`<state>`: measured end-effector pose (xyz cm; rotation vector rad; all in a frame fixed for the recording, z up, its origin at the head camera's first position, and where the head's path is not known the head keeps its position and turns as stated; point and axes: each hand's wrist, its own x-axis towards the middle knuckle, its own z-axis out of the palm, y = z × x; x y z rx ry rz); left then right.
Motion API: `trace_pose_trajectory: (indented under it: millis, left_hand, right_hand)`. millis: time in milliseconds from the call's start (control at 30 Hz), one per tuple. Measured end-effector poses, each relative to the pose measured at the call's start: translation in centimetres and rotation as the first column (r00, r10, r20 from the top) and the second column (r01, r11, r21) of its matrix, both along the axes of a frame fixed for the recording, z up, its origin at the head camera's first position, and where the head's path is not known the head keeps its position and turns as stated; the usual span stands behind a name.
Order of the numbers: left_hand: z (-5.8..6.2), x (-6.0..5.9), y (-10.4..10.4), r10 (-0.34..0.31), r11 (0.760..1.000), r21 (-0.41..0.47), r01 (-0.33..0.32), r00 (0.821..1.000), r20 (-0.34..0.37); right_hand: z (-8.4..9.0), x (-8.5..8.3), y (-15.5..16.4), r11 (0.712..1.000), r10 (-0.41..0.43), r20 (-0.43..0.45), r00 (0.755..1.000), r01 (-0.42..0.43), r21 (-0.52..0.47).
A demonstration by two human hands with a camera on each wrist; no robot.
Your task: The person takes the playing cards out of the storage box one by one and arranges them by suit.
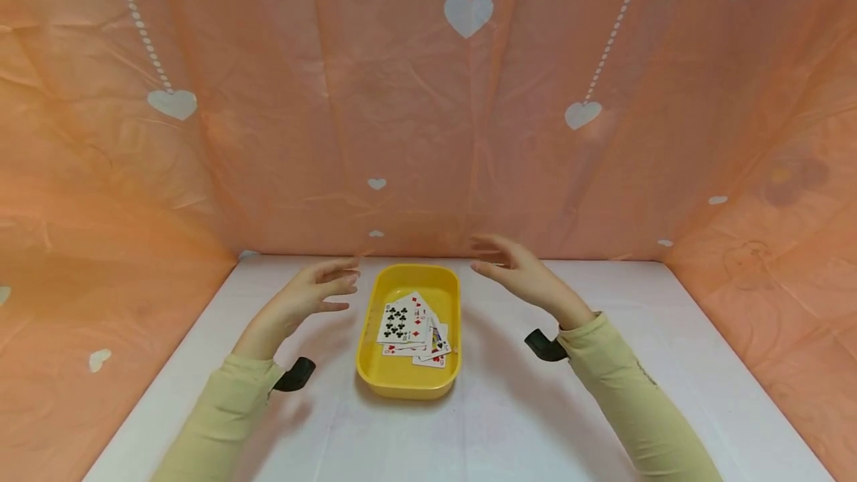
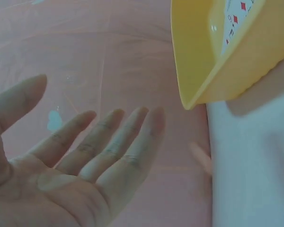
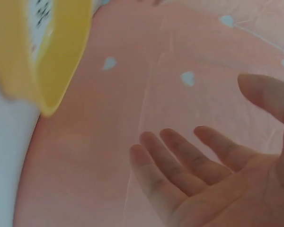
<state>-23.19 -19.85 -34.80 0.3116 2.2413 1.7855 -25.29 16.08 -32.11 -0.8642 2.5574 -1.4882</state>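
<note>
A yellow tray [image 1: 408, 381] stands on the white table, with several playing cards [image 1: 404, 322] lying loosely piled face up inside it; a ten of clubs is on top. To the tray's left, my left hand [image 1: 312, 292] hovers with fingers spread, holding nothing. My right hand [image 1: 525, 277] hangs in the air to the right of the tray, also with nothing in it. In the left wrist view the palm and relaxed fingers [image 2: 132, 146] face the camera, apart from the tray. The right wrist view likewise has bare fingers [image 3: 189, 161] away from the tray.
The white tabletop [image 1: 402, 445] runs beneath both arms. Behind it and on both sides hangs an orange curtain [image 1: 402, 132] with white hearts. A black wrist mount [image 1: 294, 375] sticks out from the left sleeve and another black mount [image 1: 545, 346] from the right.
</note>
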Motion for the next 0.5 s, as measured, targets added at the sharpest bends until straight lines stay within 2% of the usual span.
trace_pose_trajectory:
  millis: [100,200,367,500]
  left_hand:
    - [-0.6,0.0,0.0,0.016,1.000,0.009,-0.017,0.999,0.045]
    - [-1.5,0.0,0.1,0.026,1.000,0.013,-0.027,0.997,0.072]
    - [-3.1,-0.2,0.6,0.061,0.998,0.022,-0.064,0.990,0.124]
    - [-4.1,-0.3,1.0,0.074,0.997,0.017,-0.077,0.986,0.150]
  right_hand:
    - [0.3,-0.1,-1.1,0.998,0.023,0.108,0.994,-0.017,-0.057]
    - [0.1,-0.4,-2.3,0.992,0.050,0.205,0.977,-0.025,-0.123]
    - [-1.0,-1.3,-4.3,0.981,0.079,0.344,0.936,-0.011,-0.193]
    - [-2.2,-2.0,-5.9,0.977,0.079,0.456,0.887,0.022,-0.211]
